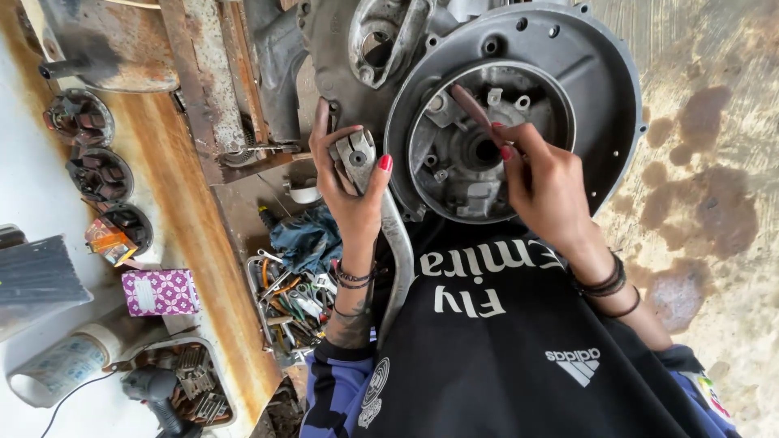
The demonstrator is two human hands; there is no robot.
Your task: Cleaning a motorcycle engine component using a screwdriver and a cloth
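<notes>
Grey cast-metal engine casing with round opening (519,89) fills far centre. Left hand (350,182), grip closed on small grey metal bracket (357,154) at casing's left edge; right hand (545,182) pinches thin reddish tool (472,107) inside opening. Step looks like probing; next needs steady tip.

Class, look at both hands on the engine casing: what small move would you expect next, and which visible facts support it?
Probably the right hand pushes the reddish-handled tool a little deeper toward the central hole of the engine casing. The tool already slants into the round opening, while the left hand grips a small metal part at the casing's edge.
</notes>
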